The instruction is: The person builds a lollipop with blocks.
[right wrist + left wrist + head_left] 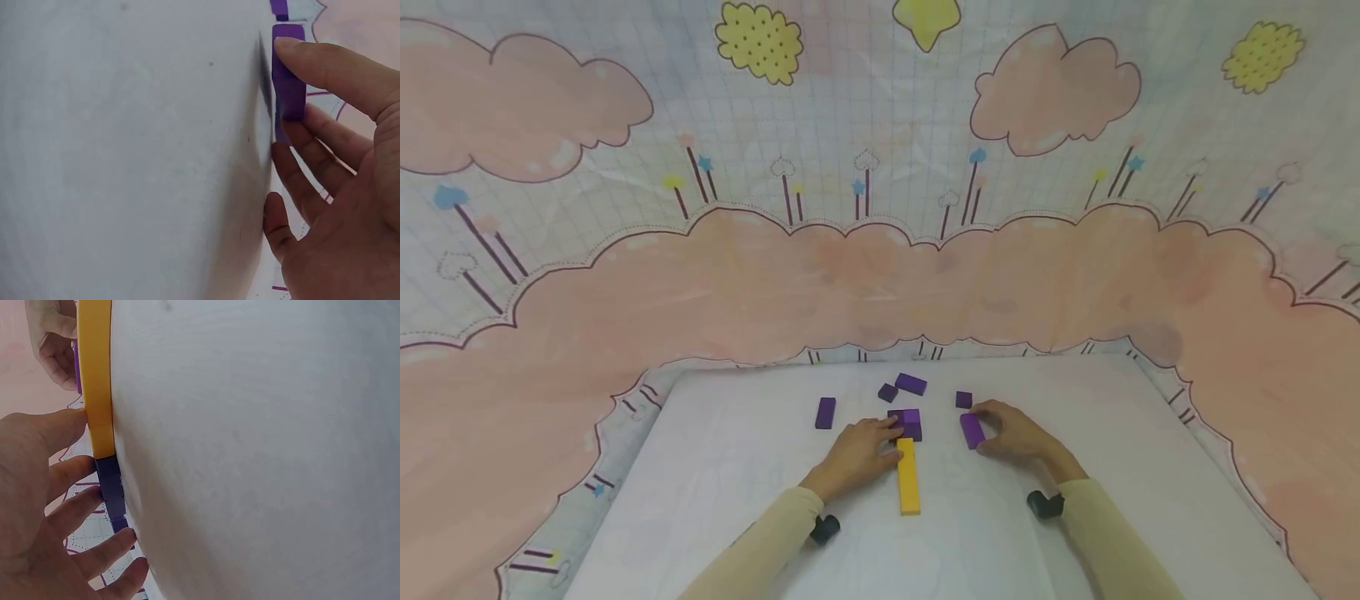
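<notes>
In the head view my left hand [861,450] lies at the left side of a small group of purple blocks [912,427] and a long yellow block [907,479] that runs toward me from them. The left wrist view shows its fingers spread and fairly straight, the thumb at the yellow block's side, fingertips at the dark purple blocks [111,487]. My right hand [1015,432] pinches a purple rectangular block [972,431] between thumb and fingers, to the right of the group. Seen from the right wrist, the thumb presses one face of this block [290,87].
Loose purple blocks lie around: one upright-lying rectangle [825,412] at left, a small cube [887,392] and a rectangle [911,384] behind the group, another cube [964,400] beyond the right hand. The white table [737,467] ends before a patterned cloth [880,283].
</notes>
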`<state>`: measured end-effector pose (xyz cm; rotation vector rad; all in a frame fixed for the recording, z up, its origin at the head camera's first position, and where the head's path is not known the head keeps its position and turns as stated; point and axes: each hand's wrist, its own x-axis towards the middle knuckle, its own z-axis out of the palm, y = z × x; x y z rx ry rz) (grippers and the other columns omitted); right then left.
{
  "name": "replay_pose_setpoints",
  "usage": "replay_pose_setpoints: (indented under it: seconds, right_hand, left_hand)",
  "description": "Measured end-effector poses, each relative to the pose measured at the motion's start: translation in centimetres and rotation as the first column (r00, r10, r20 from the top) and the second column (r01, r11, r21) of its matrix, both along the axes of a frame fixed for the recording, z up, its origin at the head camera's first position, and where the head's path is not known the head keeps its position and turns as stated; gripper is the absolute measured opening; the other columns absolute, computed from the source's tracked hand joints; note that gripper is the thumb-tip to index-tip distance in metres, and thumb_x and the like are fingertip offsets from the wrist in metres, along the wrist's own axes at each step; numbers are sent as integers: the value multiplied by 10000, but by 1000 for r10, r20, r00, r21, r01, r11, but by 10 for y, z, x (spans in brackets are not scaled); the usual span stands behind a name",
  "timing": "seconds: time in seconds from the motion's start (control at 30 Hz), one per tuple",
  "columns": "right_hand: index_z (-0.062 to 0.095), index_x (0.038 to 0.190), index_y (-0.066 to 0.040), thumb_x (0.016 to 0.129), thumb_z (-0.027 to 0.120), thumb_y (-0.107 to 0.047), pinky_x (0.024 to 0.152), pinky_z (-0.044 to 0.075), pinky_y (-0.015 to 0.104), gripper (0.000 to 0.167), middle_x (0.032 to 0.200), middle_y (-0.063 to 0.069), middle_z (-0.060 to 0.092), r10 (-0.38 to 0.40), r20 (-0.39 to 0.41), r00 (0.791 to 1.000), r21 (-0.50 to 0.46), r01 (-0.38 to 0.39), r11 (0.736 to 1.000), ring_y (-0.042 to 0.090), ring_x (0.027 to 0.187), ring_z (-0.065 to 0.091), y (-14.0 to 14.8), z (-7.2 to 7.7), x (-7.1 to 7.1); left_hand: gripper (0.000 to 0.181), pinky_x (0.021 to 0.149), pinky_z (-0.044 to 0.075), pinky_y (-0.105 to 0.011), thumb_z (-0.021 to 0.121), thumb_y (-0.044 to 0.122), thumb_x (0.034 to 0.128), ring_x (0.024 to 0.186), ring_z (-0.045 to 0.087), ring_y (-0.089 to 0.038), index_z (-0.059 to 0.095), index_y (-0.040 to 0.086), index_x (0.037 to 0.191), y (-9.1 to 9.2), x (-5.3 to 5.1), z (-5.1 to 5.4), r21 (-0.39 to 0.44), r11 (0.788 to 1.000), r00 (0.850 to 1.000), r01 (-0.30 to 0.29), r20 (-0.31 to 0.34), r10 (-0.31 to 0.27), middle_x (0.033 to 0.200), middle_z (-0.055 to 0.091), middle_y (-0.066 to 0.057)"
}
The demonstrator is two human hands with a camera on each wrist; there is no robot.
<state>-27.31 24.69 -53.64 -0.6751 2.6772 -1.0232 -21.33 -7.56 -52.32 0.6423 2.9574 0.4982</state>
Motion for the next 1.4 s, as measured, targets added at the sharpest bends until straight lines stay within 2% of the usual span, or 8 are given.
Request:
replay_pose_setpoints:
  seconds: [0.1,0.37,0.63,0.8,1.0,1.17,1.4]
  right_hand:
    - [564,1311,-79,756,821,-184,1115,368,601,621,1391,210,553,-9,-13,1000,-24,9,1000,440,1333,470,0,-1,0]
    - [546,1314,-65,757,828,-186,1070,419,602,636,1312,201,596,-115,6,993,-73,115,991,430,1245,543,-8,6,1]
    - [552,1313,-77,776,817,-183,1006,481,567,608,1275,178,613,-132,7,991,-93,132,987,377,1182,571,-24,17,3]
    - [549,1334,-69,782,817,-190,1005,503,514,625,1265,139,616,-145,22,989,-76,146,986,320,1166,572,-35,16,0]
    - [562,1304,-32,764,816,-137,1003,509,478,606,1232,134,628,-131,8,991,-113,131,985,283,1125,586,-46,16,-3]
    - [568,1307,-52,771,812,-135,1002,509,451,595,1213,114,628,-135,17,991,-88,136,987,253,1097,577,-55,14,-7]
    - [563,1325,-80,789,807,-156,1037,494,466,594,1253,115,618,-153,30,988,-53,154,987,272,1146,575,-65,13,-9]
  left_hand:
    - [483,1117,396,-563,587,477,945,1371,476,-287,586,248,1370,0,0,-2,4,1000,1000,-3,-2,3,1512,483,31]
    - [485,1108,404,-567,588,477,945,1367,480,-297,583,250,1373,0,1,-2,-16,1000,1000,4,-19,-4,1511,485,25]
    - [486,1096,418,-561,585,471,948,1356,490,-303,587,230,1370,0,1,-1,-11,1000,999,10,-35,-11,1508,489,13]
    - [485,1095,423,-552,587,471,948,1355,493,-297,588,232,1369,0,1,-1,-11,1000,999,8,-35,-9,1508,488,18]
    - [480,1101,413,-566,586,468,950,1364,485,-298,584,241,1373,0,1,-2,-14,1000,1000,3,-29,-4,1513,482,25]
    - [477,1101,410,-571,589,469,948,1362,486,-297,591,239,1366,1,2,-2,-9,1000,1000,-2,-28,2,1507,490,23]
    - [476,1099,414,-564,585,476,947,1361,487,-283,594,246,1363,1,2,-3,-14,1000,999,-4,-34,3,1506,491,30]
